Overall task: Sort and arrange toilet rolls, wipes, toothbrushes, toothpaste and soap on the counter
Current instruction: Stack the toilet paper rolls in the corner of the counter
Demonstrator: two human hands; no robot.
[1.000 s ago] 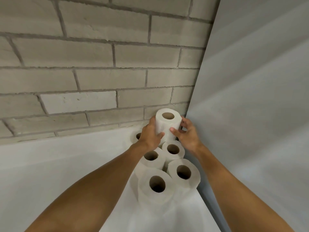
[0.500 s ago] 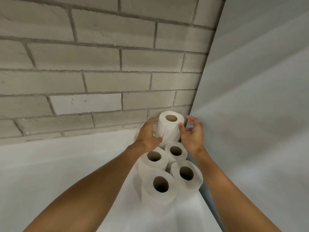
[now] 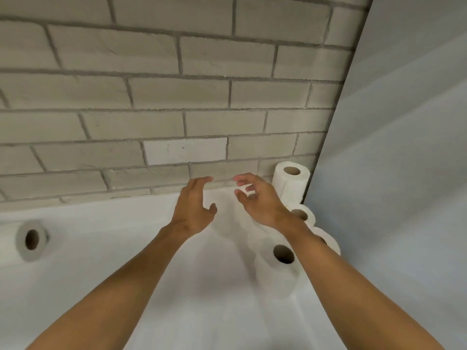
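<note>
Yr white counter (image 3: 121,261) runs under both hands. Just right of yr R hand (image 3: 260,200), in the corner, a cluster of rolls: near roll (image 3: 276,274) by yr wrist, two more (image 3: 307,215) partly hidden behind yr forearm. Lone roll (image 3: 31,239) sits well left of yr L hand (image 3: 193,207).

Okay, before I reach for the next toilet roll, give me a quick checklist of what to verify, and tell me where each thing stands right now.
1. Left hand free: ok, fingers relaxed, holding nothing.
2. Right hand free: ok, holding nothing.
3. Corner roll upright: ok, standing on end in the corner.
4. Lone roll reachable: ok, bare counter lies between it and the hands.
5. Room beside the front roll: cannot tell, the right forearm hides the rolls behind it.
</note>
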